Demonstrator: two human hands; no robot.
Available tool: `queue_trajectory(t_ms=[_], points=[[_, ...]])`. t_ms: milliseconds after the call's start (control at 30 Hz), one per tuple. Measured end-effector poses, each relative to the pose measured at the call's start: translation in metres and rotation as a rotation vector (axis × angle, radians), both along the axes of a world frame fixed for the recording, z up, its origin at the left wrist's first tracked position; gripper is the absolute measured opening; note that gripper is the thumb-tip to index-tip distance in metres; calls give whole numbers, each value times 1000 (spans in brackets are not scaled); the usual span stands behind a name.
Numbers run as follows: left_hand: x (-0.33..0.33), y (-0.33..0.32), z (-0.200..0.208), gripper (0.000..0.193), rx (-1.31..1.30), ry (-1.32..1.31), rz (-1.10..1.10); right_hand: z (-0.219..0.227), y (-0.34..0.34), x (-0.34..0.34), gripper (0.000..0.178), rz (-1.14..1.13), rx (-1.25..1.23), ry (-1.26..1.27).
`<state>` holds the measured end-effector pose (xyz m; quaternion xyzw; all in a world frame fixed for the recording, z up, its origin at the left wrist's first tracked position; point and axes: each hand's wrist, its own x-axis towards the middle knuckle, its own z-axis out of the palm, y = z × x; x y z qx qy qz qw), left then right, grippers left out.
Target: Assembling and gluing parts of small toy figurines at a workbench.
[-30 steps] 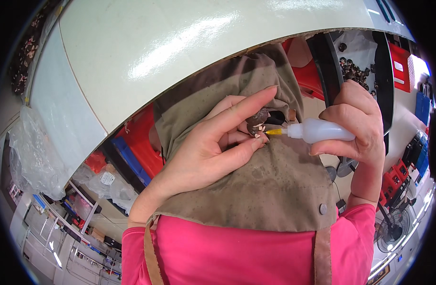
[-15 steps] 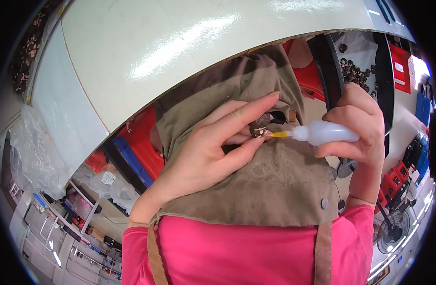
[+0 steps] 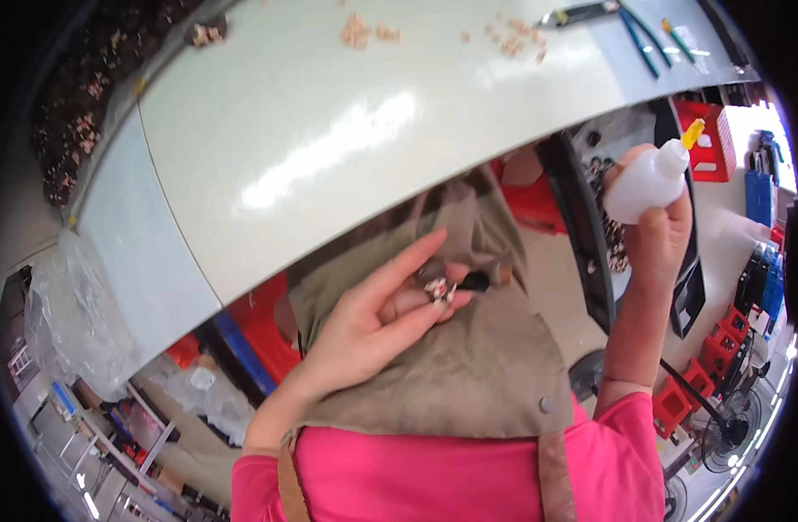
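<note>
White glossy tabletop (image 3: 268, 104) = landmark | small rounded dark-brown piece with pink-and-white bits (image 3: 438, 288): nearside of tabletop, pinched in left hand (image 3: 355, 335), index finger extended | right hand (image 3: 664, 230) wrapped round translucent white plastic squeeze bottle (image 3: 643, 187), beyond tabletop's nearside edge, rightward | step, judged: bottle held clear of piece | next probably calls for freeing right hand
</note>
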<state>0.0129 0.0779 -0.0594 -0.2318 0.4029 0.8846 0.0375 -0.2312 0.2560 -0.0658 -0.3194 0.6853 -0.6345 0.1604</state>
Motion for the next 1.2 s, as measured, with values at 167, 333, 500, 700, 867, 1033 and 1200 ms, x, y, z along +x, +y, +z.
queue_trajectory(t_ms=[167, 333, 500, 700, 867, 1033, 1200], points=[[-9, 3, 17, 63, 68, 16, 3, 40, -57, -32, 42, 2, -29, 19], [-7, 1, 15, 49, 188, 74, 44, 37, -119, -87, 27, 133, 137, 402], [-9, 0, 5, 47, 189, 81, 32, 51, -146, -75, 34, 18, 354, 406], [-4, 1, -8, 43, 133, 82, 102, 27, -124, -67, 40, -229, 175, 762], [-4, 0, -11, 41, 173, 76, 121, 38, -64, 26, 18, -11, -61, 513], [-8, 3, -8, 40, 142, 12, 238, 18, -56, 81, 30, 452, 155, 528], [-9, 4, -7, 36, 56, 9, 254, 6, -58, 87, 30, 428, 165, 543]])
